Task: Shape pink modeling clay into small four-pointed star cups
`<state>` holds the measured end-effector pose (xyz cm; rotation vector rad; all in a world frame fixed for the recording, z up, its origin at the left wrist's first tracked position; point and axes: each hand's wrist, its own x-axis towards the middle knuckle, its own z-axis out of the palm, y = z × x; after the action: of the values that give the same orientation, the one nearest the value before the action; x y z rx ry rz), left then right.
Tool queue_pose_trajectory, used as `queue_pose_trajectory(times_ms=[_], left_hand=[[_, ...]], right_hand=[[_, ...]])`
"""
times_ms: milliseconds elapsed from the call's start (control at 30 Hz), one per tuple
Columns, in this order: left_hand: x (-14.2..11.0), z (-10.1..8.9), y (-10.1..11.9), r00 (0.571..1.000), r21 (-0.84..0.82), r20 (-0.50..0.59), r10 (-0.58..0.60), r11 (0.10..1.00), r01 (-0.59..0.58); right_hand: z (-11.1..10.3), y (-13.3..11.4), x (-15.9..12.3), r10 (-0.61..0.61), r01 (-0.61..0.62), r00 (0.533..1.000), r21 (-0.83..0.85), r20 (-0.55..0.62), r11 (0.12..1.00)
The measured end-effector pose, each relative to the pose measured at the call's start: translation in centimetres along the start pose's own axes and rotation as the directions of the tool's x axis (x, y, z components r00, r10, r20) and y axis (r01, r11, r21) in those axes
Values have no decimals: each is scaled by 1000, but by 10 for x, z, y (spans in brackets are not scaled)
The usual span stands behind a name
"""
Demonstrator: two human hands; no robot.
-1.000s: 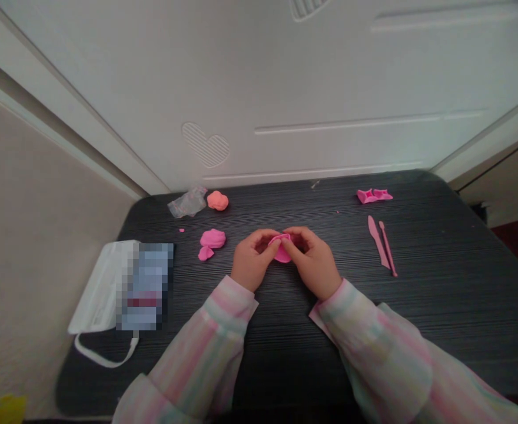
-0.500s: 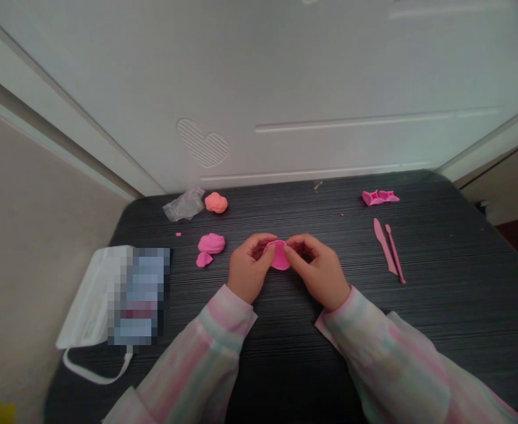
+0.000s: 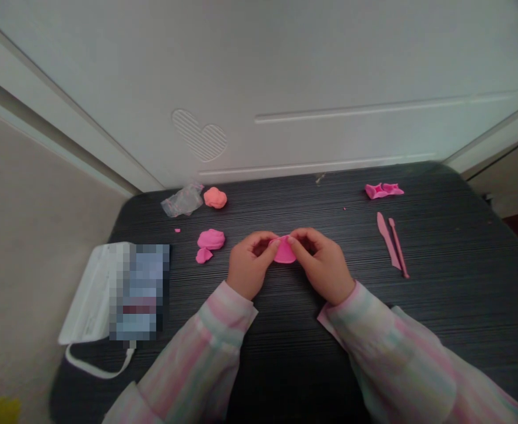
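Observation:
A flat round piece of pink clay (image 3: 284,253) is pinched between both my hands over the middle of the dark table (image 3: 440,306). My left hand (image 3: 249,265) grips its left edge with thumb and fingers closed. My right hand (image 3: 323,263) grips its right edge the same way. Both wrists rest low near the tabletop.
A pink clay lump (image 3: 212,239) with a smaller bit (image 3: 204,255) lies left of my hands. An orange lump (image 3: 215,198) and a clear wrapper (image 3: 182,201) lie behind. Two pink modelling tools (image 3: 393,246) and a pink mould (image 3: 384,190) lie right. A white bag (image 3: 104,294) sits left.
My fingers have worked the pink piece from a folded shape into a flatter disc. My hands stay in the same place. The camera has shifted slightly.

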<state>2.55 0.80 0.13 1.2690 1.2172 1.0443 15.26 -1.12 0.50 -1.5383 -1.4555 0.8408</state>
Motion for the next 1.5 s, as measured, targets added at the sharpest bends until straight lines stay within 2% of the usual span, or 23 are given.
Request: queue_pose_trajectory(times_ms=[200, 300, 433, 600, 867, 1033, 1267, 1500], left_hand=[[-1, 0, -3, 999, -38, 15, 28, 999, -28], [-2, -1, -5, 998, 17, 41, 46, 999, -47], [-1, -1, -4, 1000, 60, 20, 18, 998, -19], [-1, -1, -2, 999, 21, 49, -23, 1000, 22], [0, -4, -3, 993, -36, 114, 11, 999, -7], [-1, -6, -3, 993, 14, 101, 58, 998, -59], [-2, -5, -1, 994, -14, 100, 48, 999, -47], [-1, -7, -1, 993, 55, 96, 75, 995, -80]], right_hand=[[-1, 0, 1, -30, 30, 998, -4, 52, 1000], [-1, 1, 1, -52, 52, 996, 13, 69, 999], [-2, 3, 1, -72, 73, 996, -2, 60, 997], [-3, 1, 1, -84, 86, 994, -26, 74, 996], [-4, 2, 1, -56, 54, 995, 22, 88, 998], [-4, 5, 2, -65, 57, 993, 81, 99, 995], [-6, 3, 3, -34, 17, 992, 134, 122, 991], [-4, 3, 4, 1, -20, 993, 161, 117, 987]])
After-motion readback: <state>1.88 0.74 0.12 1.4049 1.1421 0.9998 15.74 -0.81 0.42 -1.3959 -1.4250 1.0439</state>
